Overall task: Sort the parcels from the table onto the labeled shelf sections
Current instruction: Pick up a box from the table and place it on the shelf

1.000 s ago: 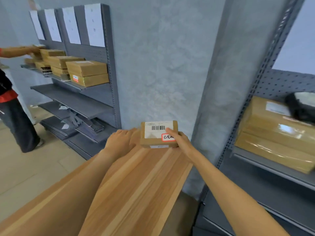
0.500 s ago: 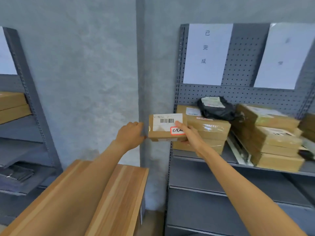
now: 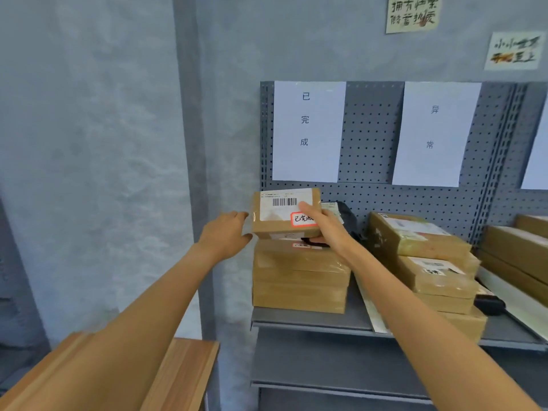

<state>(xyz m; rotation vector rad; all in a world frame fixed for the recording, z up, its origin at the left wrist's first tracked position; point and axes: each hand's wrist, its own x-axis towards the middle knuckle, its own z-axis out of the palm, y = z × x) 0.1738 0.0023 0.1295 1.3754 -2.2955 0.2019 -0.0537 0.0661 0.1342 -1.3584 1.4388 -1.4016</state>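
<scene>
Since half a second ago the small cardboard parcel [image 3: 286,213] has travelled from in front of the shelf's edge post to just above the left-hand stack of boxes [image 3: 299,277], and the view has tipped up so that two handwritten notes on the wall now show. The right hand [image 3: 321,223] grips the parcel at its right end, thumb across the top face by the red-bordered sticker [image 3: 302,218], fingers curled underneath; the left hand [image 3: 226,232] has come off it and hangs released, fingers loosely spread, just beside the parcel's left end without touching. The sticker's characters look to match the sheet reading 已完成 [image 3: 308,130] taped to the pegboard above this stack, so this section is probably the right one. To finish well, I would lower the parcel flat and square onto the top box, keep the barcode label up, and slide the under-fingers out sideways only once its weight rests, since the parcel is smaller than the box beneath and could skew or tip toward the black bag [image 3: 345,213] behind it. The free hand could steady the left end. The grey metal shelf [image 3: 311,320] carries a second stack of taped boxes [image 3: 427,262] under the sheet reading 异常 [image 3: 436,133], with more boxes at the far right. A wooden table [image 3: 181,375] sits low at the left, against a mottled blue-grey wall.
</scene>
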